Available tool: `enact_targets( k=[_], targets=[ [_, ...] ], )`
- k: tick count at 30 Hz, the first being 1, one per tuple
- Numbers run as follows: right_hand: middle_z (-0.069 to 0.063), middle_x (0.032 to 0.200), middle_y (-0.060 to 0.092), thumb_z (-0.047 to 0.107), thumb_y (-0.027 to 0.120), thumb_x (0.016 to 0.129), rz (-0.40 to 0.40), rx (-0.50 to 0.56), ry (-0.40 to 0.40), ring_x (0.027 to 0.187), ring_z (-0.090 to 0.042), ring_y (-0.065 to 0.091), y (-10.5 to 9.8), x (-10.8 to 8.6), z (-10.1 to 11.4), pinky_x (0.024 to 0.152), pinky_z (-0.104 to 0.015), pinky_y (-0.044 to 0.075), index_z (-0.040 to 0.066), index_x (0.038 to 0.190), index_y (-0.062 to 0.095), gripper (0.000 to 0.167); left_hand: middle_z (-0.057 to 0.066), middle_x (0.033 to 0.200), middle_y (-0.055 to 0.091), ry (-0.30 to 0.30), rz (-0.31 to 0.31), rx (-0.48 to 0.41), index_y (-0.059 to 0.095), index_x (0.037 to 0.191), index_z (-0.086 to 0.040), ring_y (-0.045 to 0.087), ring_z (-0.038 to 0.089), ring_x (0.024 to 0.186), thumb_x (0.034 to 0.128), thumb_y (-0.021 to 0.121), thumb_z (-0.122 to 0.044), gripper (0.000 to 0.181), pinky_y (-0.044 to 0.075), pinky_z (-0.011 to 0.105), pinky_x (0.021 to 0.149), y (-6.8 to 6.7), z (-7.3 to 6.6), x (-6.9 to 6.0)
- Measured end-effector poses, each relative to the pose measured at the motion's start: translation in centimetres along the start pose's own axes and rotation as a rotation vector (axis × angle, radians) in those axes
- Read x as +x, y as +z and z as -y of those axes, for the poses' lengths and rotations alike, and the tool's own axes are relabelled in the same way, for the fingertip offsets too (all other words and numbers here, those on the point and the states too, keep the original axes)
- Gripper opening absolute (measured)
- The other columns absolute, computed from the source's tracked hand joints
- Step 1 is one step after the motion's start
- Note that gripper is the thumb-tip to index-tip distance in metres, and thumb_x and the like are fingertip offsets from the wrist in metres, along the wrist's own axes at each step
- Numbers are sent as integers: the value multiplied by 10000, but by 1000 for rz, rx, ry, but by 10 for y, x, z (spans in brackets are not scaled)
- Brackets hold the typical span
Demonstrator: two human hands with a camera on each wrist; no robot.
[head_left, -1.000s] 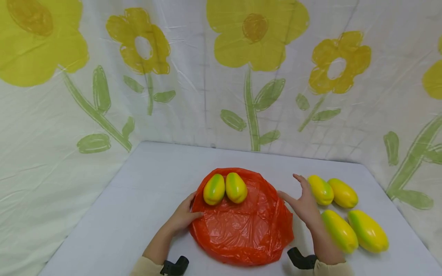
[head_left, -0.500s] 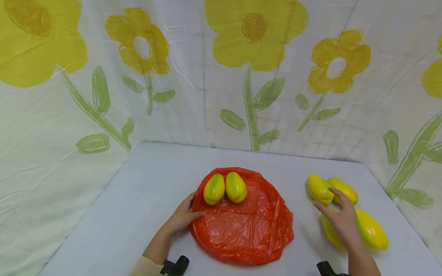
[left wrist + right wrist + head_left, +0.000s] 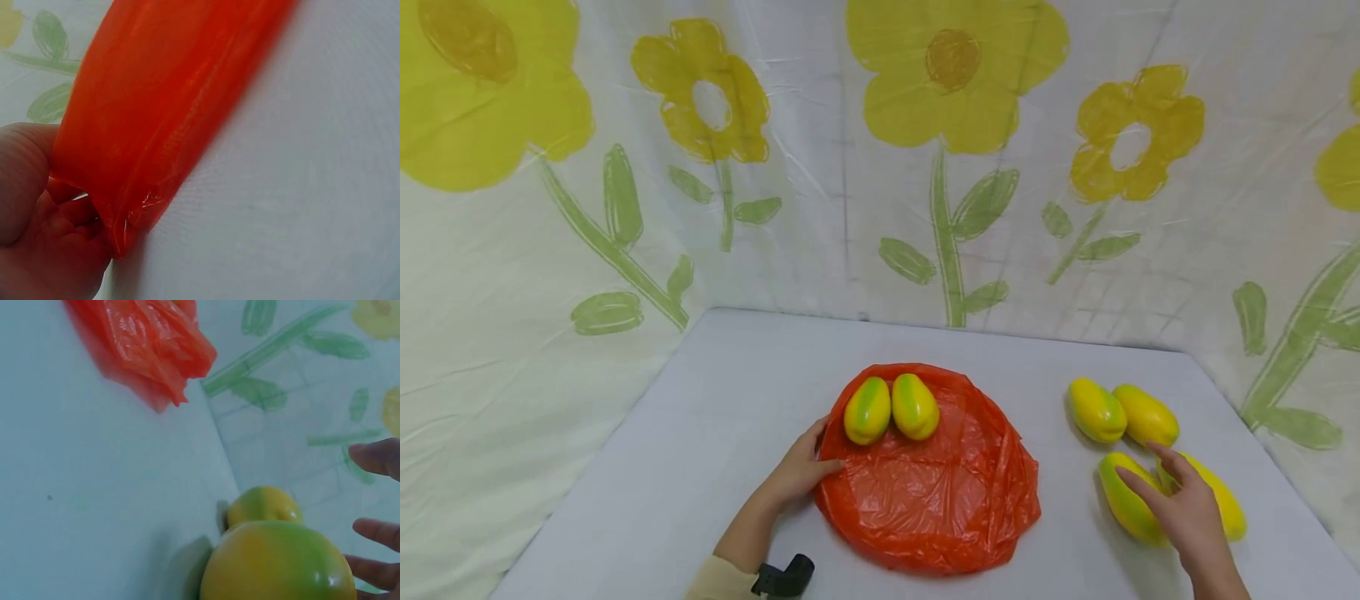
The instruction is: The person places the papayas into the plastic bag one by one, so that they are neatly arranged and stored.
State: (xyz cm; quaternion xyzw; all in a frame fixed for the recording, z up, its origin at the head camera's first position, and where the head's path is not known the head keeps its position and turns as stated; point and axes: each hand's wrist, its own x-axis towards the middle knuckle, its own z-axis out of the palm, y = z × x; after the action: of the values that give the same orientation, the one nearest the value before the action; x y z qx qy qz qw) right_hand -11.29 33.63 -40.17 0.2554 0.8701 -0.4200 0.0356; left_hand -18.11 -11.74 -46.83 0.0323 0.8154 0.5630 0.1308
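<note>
A red plastic bag point(image 3: 925, 517), its mouth spread wide, lies on the white table. Two yellow-green papayas point(image 3: 867, 412) sit side by side at its far left. My left hand point(image 3: 801, 468) grips the bag's left rim, thumb over the edge; the left wrist view shows the fingers point(image 3: 69, 215) behind the red film. Off to the right, my right hand point(image 3: 1191, 510) hovers with spread fingers over the nearer pair of papayas point(image 3: 1126, 500). It partly hides the rightmost papaya point(image 3: 1231, 508). In the right wrist view a gap separates the thumb from the nearest papaya point(image 3: 278, 565).
Behind that pair rest two more papayas, one greenish point(image 3: 1096, 408) and one yellower point(image 3: 1148, 417), touching each other. A white curtain point(image 3: 820, 250) painted with yellow flowers rises behind the table point(image 3: 700, 400).
My right hand has moved from the bag's right side rightward, past the far papayas, to above the nearer pair. The left hand keeps its hold on the bag.
</note>
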Motion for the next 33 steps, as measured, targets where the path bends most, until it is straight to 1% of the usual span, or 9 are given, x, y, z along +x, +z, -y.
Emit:
enact_targets(
  k=[7,11,18,22,26,30,33],
  targets=[
    [-271,1526,98,587,580,812,-5,-26,4,1355,-468,170,5,1,-11,1097,-593,221,73,1493,148,956,156,1467,361,-2,-1,6,289,1453,-97,368,367,1317,831,648,-112,718,486,470,940,0,1,2],
    [-294,1512,115,581,577,818,6,-36,-4,1354,-477,167,6,2,-15,1096,-599,214,53,1490,137,961,153,1467,362,-4,0,11,290,1453,-98,357,368,1327,833,645,-113,715,480,473,948,0,1,2],
    [-288,1492,197,515,604,836,-2,-46,-38,1340,-440,211,10,1,-21,1084,-589,226,40,1483,161,918,158,1467,361,-4,0,3,285,1454,-91,363,368,1323,835,644,-106,716,486,466,942,0,1,1],
    [-275,1484,231,477,628,835,-3,-64,-63,1309,-435,243,15,1,-24,1048,-586,252,36,1472,200,886,161,1468,358,-9,-2,0,281,1455,-89,368,370,1318,834,643,-103,720,492,466,934,0,0,0],
    [-297,1464,250,455,636,837,-1,-100,-107,1260,-444,293,19,0,-26,1003,-573,287,25,1459,229,859,164,1468,357,-10,-5,2,279,1456,-86,370,371,1317,834,642,-100,721,491,466,934,0,-1,-1],
    [-310,1473,213,474,633,832,13,-125,-117,1266,-455,279,23,2,-27,1017,-600,261,40,1478,174,903,164,1469,356,-8,-6,6,277,1456,-83,370,369,1318,835,641,-98,720,486,469,940,0,-1,0],
    [-310,1479,197,465,651,819,2,-151,-136,1288,-455,261,28,4,-29,1042,-619,236,42,1486,137,943,160,1473,353,-4,-5,9,277,1456,-82,360,366,1327,840,636,-94,713,470,478,959,0,0,0]
  ],
)
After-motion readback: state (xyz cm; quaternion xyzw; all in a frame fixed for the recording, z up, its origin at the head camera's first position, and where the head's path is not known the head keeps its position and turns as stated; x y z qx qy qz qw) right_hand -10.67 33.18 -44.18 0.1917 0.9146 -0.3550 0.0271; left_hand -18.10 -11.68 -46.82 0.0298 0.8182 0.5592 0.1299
